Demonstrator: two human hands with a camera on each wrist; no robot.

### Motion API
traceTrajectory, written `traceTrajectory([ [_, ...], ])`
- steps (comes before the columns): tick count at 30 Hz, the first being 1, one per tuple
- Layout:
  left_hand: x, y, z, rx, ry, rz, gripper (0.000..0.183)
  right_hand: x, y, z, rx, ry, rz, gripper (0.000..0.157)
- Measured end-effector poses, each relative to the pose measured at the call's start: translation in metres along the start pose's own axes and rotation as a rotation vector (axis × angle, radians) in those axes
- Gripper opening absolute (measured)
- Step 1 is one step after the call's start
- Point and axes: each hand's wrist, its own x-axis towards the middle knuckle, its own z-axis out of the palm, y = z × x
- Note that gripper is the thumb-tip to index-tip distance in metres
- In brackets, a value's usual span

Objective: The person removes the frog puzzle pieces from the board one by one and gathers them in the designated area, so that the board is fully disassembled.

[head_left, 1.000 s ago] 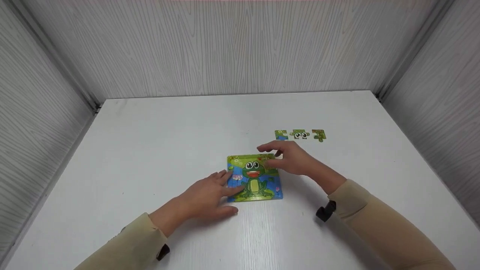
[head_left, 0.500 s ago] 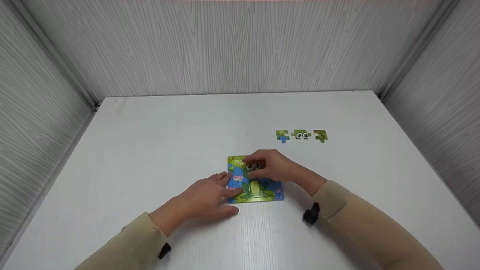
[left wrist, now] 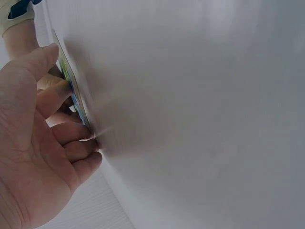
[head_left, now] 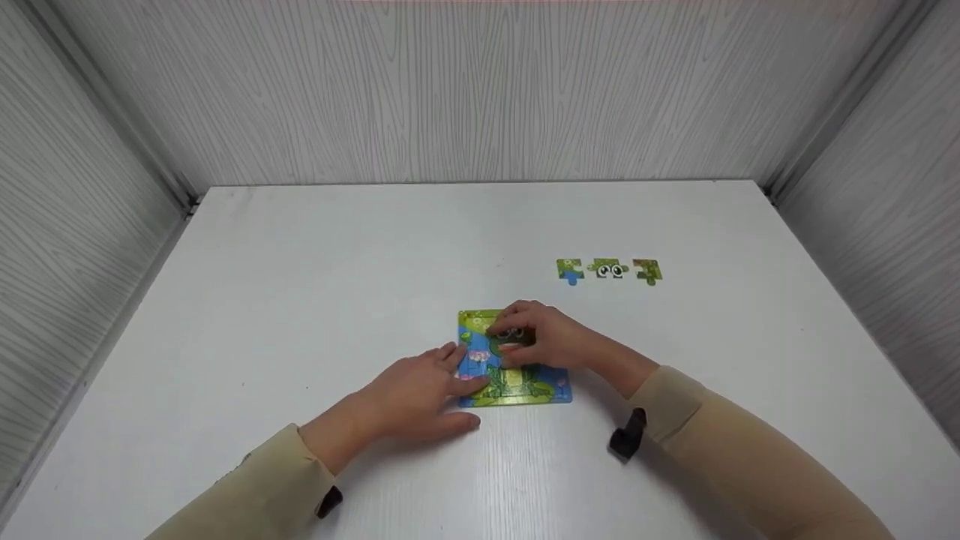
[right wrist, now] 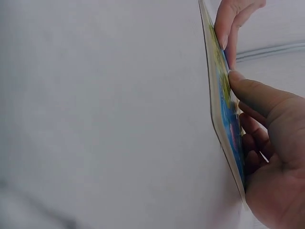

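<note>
A square frog jigsaw board (head_left: 517,399) lies flat on the white table. My left hand (head_left: 412,394) rests on its left side with the fingers spread. Over the upper middle of the board is my right hand (head_left: 551,337), its thumb and fingers bent and their tips at the frog's face. In the right wrist view the right thumb (right wrist: 252,88) touches the board's face; whether a piece is pinched is hidden. Behind the board lie three loose jigsaw pieces in a row: a green-and-blue one (head_left: 571,276), one with the frog's eyes (head_left: 608,264) and a green-brown one (head_left: 650,272).
The white table (head_left: 337,262) has a pale wood-grain panel (head_left: 480,90) along its back edge. Similar panels stand at the left (head_left: 82,195) and right (head_left: 885,187).
My right hand has moved left and inward from the board's upper right corner onto the frog's face, its fingers drawing closer together. My left hand has stayed in place.
</note>
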Motion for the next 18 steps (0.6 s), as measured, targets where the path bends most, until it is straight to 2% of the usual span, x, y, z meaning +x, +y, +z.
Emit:
traceTrajectory([
  [18,0.0012,-0.0005,0.0,0.016,-0.009,-0.005,0.061,-0.0011,0.0005,-0.0002,-0.036,-0.006,-0.052,0.038],
])
